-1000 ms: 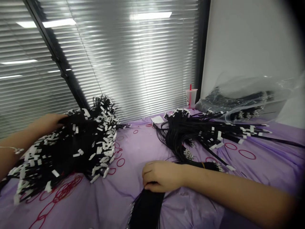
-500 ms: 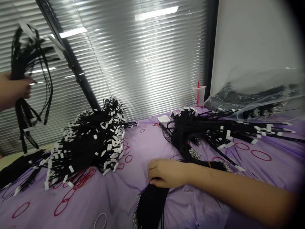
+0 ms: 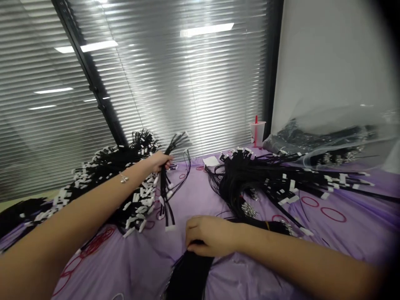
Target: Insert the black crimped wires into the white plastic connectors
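My left hand reaches out over the far side of the table, closed around a bundle of thin black cables. White connectors show at its ends, and one cable loops out to the right. Just to the left lies a big heap of black cables with many white connectors. Near the front, my right hand is closed over the top of a thick, flat bundle of black cables. Small metallic ends run along that bundle's left edge.
More black cables with white and metallic ends spread over the purple cloth at right. Red rubber bands lie around. A clear plastic bag, a cup with a red straw and white paper are at the back, before window blinds.
My left hand has come down and to the right with its cable bundle, from high at the left edge to beside the heap. My right hand stays on its bundle.
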Tool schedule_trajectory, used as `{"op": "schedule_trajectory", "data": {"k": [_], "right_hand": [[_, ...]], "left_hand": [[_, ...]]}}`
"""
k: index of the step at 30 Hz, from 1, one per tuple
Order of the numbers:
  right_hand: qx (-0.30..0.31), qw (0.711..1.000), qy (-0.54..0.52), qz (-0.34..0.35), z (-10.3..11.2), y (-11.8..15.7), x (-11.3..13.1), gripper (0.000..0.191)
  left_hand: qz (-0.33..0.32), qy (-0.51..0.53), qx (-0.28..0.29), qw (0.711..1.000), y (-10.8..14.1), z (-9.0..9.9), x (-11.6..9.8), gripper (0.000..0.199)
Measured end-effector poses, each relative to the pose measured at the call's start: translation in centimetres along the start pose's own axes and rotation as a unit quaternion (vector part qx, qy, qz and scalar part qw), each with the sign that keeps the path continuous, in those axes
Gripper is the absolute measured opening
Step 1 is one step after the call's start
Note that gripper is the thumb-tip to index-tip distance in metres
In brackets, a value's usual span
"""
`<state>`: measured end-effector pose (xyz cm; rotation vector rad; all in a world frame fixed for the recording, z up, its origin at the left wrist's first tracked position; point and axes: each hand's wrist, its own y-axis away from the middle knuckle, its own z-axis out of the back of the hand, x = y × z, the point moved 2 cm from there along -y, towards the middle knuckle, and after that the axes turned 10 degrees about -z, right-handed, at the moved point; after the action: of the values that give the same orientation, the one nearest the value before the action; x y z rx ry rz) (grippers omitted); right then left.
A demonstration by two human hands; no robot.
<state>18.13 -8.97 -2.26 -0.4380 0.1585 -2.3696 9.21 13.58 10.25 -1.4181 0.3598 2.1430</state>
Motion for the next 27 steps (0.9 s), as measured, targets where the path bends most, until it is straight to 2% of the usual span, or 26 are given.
{"op": "schedule_trajectory", "data": {"k": [3,6,8,11,13,16,20,22,24,27], "right_hand": [[0.01,1.0,0.011,-0.004,0.0,0.0,-0.1,0.03],[0.025,0.999,0.018,-0.032,0.1,0.0,-0.1,0.031],[0.034,0.998,0.022,-0.048,0.2,-0.1,-0.1,0.031],[0.045,0.997,0.022,-0.052,0.3,0.0,0.1,0.031],[0.045,0.997,0.023,-0.051,0.3,-0.1,0.1,0.031],[0.041,0.998,0.026,-0.046,0.4,-0.1,0.0,0.031],[0.049,0.998,0.018,-0.045,0.5,0.0,0.1,0.031],[0.046,0.997,0.009,-0.059,0.5,0.1,0.2,0.032],[0.001,0.996,-0.02,-0.091,0.6,0.3,0.3,0.037],[-0.153,0.97,-0.093,-0.162,1.1,0.7,0.1,0.065]], "left_hand": [[0.054,-0.1,0.035,0.993,-1.0,-2.6,4.2,0.025],[0.077,-0.187,0.061,0.977,-0.8,-3.6,7.5,0.023],[0.083,-0.226,0.07,0.968,-0.4,-3.7,8.9,0.023],[0.086,-0.253,0.066,0.961,0.3,-3.7,9.8,0.022],[0.071,-0.248,0.045,0.965,0.7,-3.7,9.7,0.021],[0.006,-0.209,-0.026,0.978,1.2,-3.5,8.7,0.021],[-0.104,-0.102,-0.138,0.98,2.1,-2.9,5.8,0.023],[-0.146,-0.035,-0.161,0.976,3.3,-2.8,4.2,0.019],[-0.171,0.028,-0.16,0.972,5.2,-3.0,2.7,0.016],[-0.163,0.107,-0.123,0.973,9.5,-3.9,1.8,0.017]]}}
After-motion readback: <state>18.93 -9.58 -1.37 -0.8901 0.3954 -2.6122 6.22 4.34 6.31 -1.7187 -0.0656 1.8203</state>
